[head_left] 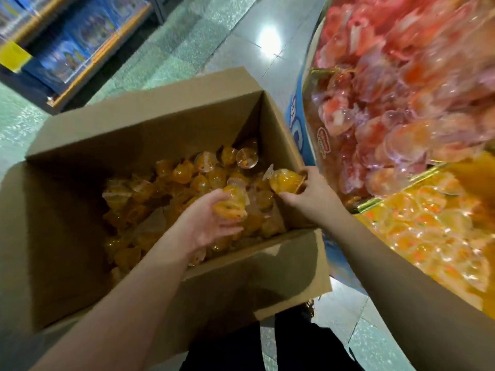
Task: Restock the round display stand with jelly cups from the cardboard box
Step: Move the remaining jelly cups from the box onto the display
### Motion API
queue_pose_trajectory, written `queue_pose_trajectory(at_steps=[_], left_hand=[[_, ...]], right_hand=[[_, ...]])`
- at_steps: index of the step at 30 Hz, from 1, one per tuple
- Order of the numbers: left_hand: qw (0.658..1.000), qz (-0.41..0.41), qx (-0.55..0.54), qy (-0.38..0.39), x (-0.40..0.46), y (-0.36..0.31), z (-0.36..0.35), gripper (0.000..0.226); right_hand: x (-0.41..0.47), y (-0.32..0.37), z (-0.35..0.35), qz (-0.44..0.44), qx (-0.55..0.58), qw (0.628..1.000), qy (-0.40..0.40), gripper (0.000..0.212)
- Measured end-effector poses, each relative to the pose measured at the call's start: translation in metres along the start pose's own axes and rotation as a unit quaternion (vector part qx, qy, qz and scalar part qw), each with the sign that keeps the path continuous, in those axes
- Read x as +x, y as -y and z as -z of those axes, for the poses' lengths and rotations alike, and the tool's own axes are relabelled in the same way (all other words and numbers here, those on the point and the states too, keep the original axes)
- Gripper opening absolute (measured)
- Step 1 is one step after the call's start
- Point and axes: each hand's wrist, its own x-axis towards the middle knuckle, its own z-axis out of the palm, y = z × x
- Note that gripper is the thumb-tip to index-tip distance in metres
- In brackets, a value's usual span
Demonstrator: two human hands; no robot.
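1. The right hand point(308, 194), just right of the frame's centre, grips one orange jelly cup point(286, 182) at the cardboard box point(150, 121) rim.
2. The left hand point(211, 220), at centre, holds a blurred cluster of cups point(233, 203) over the loose cups in the box.
3. Best practice: carry both loads to the yellow section point(434, 236) of the display stand point(302, 135) at lower right, keeping colours sorted, and lay them down gently.

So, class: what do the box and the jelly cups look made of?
Box: brown corrugated cardboard, matte, with folded flaps and raw edges. Jelly cups: probably thin clear plastic, glossy, since the orange filling shows through and the surfaces catch highlights.
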Motion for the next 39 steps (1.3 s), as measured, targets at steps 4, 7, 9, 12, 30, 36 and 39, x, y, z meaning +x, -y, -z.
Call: queue_pose_trajectory(at_steps=[4,7,9,12,30,36,39], left_hand=[[0.995,-0.036,0.082,0.038,-0.031,-0.02,-0.086,0.041],[0.977,-0.086,0.194,0.021,-0.045,-0.016,-0.161,0.043],[0.956,-0.136,0.258,0.021,-0.052,-0.005,-0.212,0.046],[0.919,-0.204,0.334,0.046,-0.057,0.014,-0.275,0.04],[0.546,-0.372,0.748,0.054,0.048,0.062,-0.499,0.069],[0.437,-0.407,0.798,0.083,0.081,0.063,-0.519,0.061],[0.418,-0.406,0.808,0.091,0.091,0.064,-0.525,0.061]], right_hand=[[-0.052,-0.034,0.071,0.017,0.039,0.996,-0.082,0.079],[-0.09,-0.065,0.123,0.011,-0.006,0.993,-0.113,0.078],[-0.11,-0.093,0.151,-0.002,-0.042,0.99,-0.136,0.085],[-0.131,-0.137,0.186,-0.033,-0.079,0.984,-0.158,0.091],[-0.084,-0.295,0.264,-0.094,-0.243,0.953,-0.155,0.089],[-0.05,-0.314,0.258,-0.091,-0.257,0.949,-0.155,0.088],[-0.041,-0.319,0.255,-0.089,-0.252,0.949,-0.165,0.085]])
